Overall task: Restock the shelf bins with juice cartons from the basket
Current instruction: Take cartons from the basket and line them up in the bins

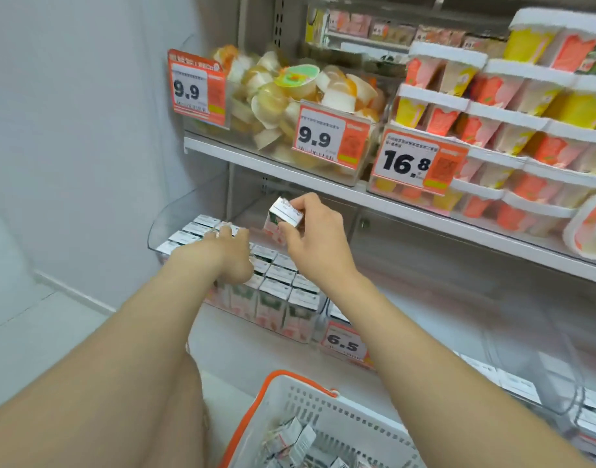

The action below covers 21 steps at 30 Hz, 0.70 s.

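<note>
At the bottom centre of the frame a white basket (327,420) with an orange rim holds a loose heap of cartons (289,444), lying at all angles. Both bare forearms reach up from the lower corners toward the middle of the frame. The left hand (227,253) lies palm down, fingers spread flat, on the tops of the cartons already standing in the bin (168,217); its grip is open and has hold of nothing. Just to its right the right hand (315,236) has its grip closed on one carton (283,219), thumb on the near face and fingertips over the top, tilted and held above the rows at the bin's back. The clear bin sits at the left end of the lower shelf, packed with upright cartons in tidy rows; an orange tag (343,342) reading 6.5 hangs at its front right corner. More bins run off to the lower right. Farther up, the upper shelf (273,163) carries jelly cups (289,92) behind 9.9 tags, and stacked tubs (512,106) with a 16.8 tag at the upper right.
</note>
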{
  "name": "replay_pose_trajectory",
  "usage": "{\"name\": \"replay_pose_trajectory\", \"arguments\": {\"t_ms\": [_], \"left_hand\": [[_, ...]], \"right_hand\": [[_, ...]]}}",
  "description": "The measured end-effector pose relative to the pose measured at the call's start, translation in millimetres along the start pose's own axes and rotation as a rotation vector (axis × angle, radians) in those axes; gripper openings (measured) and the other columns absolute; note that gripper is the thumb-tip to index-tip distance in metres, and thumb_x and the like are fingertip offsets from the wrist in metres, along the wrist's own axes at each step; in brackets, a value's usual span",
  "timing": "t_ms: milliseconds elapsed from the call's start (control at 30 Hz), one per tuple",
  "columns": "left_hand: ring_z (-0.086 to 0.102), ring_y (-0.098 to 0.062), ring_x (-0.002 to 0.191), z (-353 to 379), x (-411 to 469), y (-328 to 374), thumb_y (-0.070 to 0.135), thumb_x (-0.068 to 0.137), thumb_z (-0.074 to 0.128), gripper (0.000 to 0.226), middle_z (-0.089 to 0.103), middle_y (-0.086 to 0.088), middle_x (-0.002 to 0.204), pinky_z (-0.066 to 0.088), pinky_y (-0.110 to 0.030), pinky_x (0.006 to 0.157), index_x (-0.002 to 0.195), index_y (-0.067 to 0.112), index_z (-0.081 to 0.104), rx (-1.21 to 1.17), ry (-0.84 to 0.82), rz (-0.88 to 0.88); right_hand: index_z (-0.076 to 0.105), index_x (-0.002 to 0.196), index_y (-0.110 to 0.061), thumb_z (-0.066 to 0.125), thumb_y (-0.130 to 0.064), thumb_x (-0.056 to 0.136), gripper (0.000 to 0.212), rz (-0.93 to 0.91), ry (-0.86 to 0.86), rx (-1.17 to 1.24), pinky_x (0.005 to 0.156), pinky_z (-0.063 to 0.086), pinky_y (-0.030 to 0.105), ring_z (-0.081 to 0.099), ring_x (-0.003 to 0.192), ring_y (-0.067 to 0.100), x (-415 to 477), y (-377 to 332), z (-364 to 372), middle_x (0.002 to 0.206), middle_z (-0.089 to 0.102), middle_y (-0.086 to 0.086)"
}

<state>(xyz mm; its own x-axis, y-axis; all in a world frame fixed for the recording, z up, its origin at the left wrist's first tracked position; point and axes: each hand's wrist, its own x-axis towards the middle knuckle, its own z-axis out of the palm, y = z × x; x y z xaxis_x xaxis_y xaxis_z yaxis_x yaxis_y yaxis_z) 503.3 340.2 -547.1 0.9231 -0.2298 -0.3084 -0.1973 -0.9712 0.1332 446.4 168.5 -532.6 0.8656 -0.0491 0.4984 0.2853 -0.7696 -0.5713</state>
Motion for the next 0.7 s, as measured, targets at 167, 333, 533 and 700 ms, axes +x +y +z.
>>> {"name": "replay_pose_trajectory", "arguments": {"t_ms": [167, 333, 533, 700], "left_hand": [[0.025, -0.036, 0.152, -1, 13, -24, 0.045, 0.096, 0.047, 0.083, 0.009, -0.002, 0.172, 0.036, -0.051, 0.116, 0.166, 0.026, 0.008, 0.001, -0.075, -0.002], [0.024, -0.034, 0.152, 4, 15, -33, 0.046, 0.099, 0.047, 0.073, 0.02, -0.002, 0.169, 0.032, -0.05, 0.118, 0.163, 0.025, 0.02, 0.01, -0.046, 0.08], [0.027, -0.029, 0.154, 1, 14, -39, 0.043, 0.1, 0.05, 0.07, 0.021, -0.003, 0.17, 0.033, -0.051, 0.12, 0.162, 0.024, 0.025, -0.017, -0.094, 0.121], [0.061, -0.025, 0.108, -6, 5, -30, 0.037, 0.099, 0.052, 0.047, 0.058, -0.005, 0.133, 0.054, -0.038, 0.082, 0.141, 0.018, 0.047, -0.085, -0.027, 0.146]], "right_hand": [[0.051, 0.118, -0.013, 0.063, -0.022, 0.099, 0.024, 0.191, -0.162, -0.07, 0.077, 0.049, 0.043, 0.052, 0.1, 0.03, 39, 21, 55, 0.107, 0.063, 0.016], [0.053, 0.124, -0.012, 0.064, -0.03, 0.102, 0.031, 0.242, -0.339, -0.081, 0.079, 0.046, 0.041, 0.053, 0.103, 0.031, 62, 28, 91, 0.114, 0.06, 0.016], [0.034, 0.065, -0.018, 0.043, -0.017, 0.098, 0.034, 0.281, -0.566, -0.132, 0.063, 0.029, 0.037, 0.033, 0.062, 0.024, 79, 35, 103, 0.063, 0.035, 0.005], [0.06, 0.107, -0.007, 0.038, -0.025, 0.106, 0.029, 0.177, -0.534, -0.282, 0.076, 0.051, 0.042, 0.06, 0.088, 0.034, 67, 31, 88, 0.099, 0.065, 0.012]]}}
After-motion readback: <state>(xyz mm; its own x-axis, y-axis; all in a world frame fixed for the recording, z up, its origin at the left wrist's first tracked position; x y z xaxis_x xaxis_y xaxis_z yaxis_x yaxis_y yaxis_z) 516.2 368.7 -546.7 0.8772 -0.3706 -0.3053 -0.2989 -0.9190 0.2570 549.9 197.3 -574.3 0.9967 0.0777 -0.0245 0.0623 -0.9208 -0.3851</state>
